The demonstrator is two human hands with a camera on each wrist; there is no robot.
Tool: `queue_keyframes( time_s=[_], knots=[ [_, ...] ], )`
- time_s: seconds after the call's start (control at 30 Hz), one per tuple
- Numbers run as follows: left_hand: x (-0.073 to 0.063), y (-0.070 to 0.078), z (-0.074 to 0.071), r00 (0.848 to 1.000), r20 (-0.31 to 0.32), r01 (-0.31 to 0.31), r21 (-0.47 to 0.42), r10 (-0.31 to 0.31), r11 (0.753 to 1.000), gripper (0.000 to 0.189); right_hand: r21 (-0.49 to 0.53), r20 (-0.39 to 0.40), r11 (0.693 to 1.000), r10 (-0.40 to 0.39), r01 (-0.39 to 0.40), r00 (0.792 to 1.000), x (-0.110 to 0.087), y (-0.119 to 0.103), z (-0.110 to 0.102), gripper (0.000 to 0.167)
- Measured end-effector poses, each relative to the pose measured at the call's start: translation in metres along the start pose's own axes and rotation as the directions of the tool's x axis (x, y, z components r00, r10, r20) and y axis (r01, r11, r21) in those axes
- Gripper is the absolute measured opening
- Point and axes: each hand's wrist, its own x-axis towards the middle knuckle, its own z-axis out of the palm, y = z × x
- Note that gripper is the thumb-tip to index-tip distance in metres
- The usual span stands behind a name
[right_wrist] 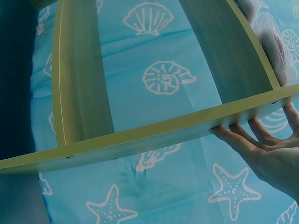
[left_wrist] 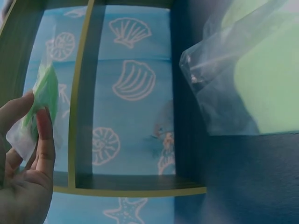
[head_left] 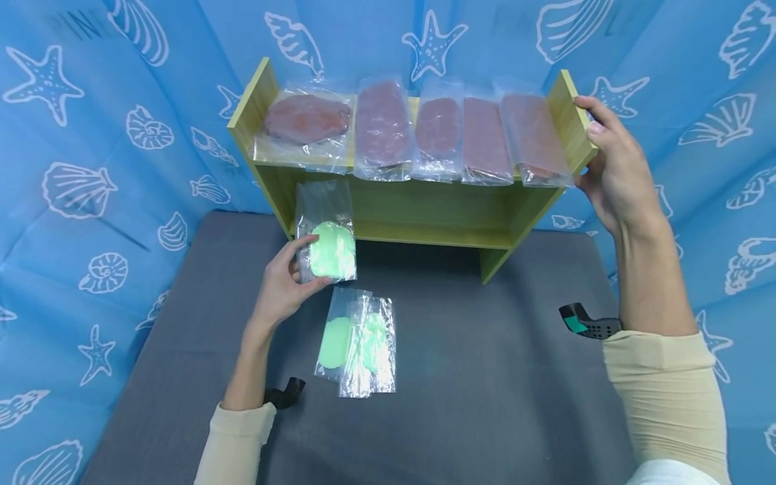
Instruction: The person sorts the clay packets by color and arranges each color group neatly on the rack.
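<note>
My left hand (head_left: 281,279) pinches a clear plastic bag (head_left: 332,249) with a flat, rounded green piece inside, between thumb and fingers. That bag stands upright at the left front of the wooden shelf (head_left: 433,202). In the left wrist view, the held green piece (left_wrist: 46,95) appears edge-on, in front of the shelf frame. At the other end, my right hand (head_left: 618,162) touches the shelf's right side panel (head_left: 570,121). Its fingertips press the panel's outer face in the right wrist view, with the fingers (right_wrist: 238,140) fairly straight.
Several clear bags with reddish-brown flat pieces (head_left: 382,128) lie along the shelf's upper level. On the grey table (head_left: 461,377), overlapping clear bags with green pieces (head_left: 335,343) lie below my left hand. A blue curtain (head_left: 91,202) with shell and starfish prints surrounds the table.
</note>
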Motion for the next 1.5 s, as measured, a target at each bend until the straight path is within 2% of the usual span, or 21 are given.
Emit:
queue_keyframes(
  time_s=[0.27, 0.57, 0.63, 0.7, 0.87, 0.97, 1.17, 1.37, 1.5],
  knots=[
    [0.022, 0.000, -0.007, 1.000, 0.011, -0.003, -0.005, 0.003, 1.000, 0.066, -0.010, -0.005, 1.000, -0.008, 0.007, 1.000, 0.000, 0.001, 0.000, 0.045],
    [0.036, -0.006, -0.007, 0.994, 0.008, 0.111, -0.074, -0.111, 0.991, 0.067, 0.017, -0.013, 1.000, -0.007, 0.007, 1.000, 0.001, 0.000, 0.001, 0.046],
    [0.039, -0.011, -0.006, 0.993, -0.007, 0.121, -0.090, -0.122, 0.989, 0.067, 0.022, -0.014, 1.000, -0.008, 0.008, 1.000, 0.001, 0.001, 0.001, 0.046],
    [0.042, -0.023, -0.003, 0.992, -0.034, 0.118, -0.103, -0.122, 0.988, 0.068, 0.022, -0.016, 1.000, -0.006, 0.006, 1.000, 0.001, 0.001, 0.001, 0.046],
    [0.048, -0.050, 0.004, 0.987, -0.117, 0.098, -0.070, -0.106, 0.993, 0.069, 0.021, -0.017, 1.000, -0.009, 0.010, 1.000, 0.000, 0.002, 0.001, 0.046],
    [0.051, -0.052, 0.006, 0.981, -0.163, 0.105, -0.028, -0.108, 0.994, 0.068, 0.024, -0.016, 1.000, -0.013, 0.013, 1.000, 0.000, 0.003, 0.001, 0.046],
    [0.054, -0.053, 0.014, 0.948, -0.300, 0.134, 0.085, -0.103, 0.987, 0.061, 0.047, -0.027, 0.999, -0.015, 0.016, 1.000, 0.000, 0.003, 0.001, 0.046],
    [0.051, -0.053, 0.022, 0.899, -0.432, 0.153, 0.154, -0.073, 0.976, 0.058, 0.049, -0.026, 0.998, -0.027, 0.028, 0.999, 0.001, 0.006, 0.002, 0.046],
    [0.049, -0.051, 0.027, 0.865, -0.498, 0.176, 0.180, -0.065, 0.968, 0.058, 0.037, -0.022, 0.999, -0.037, 0.038, 0.999, 0.001, 0.007, 0.002, 0.046]
  ],
)
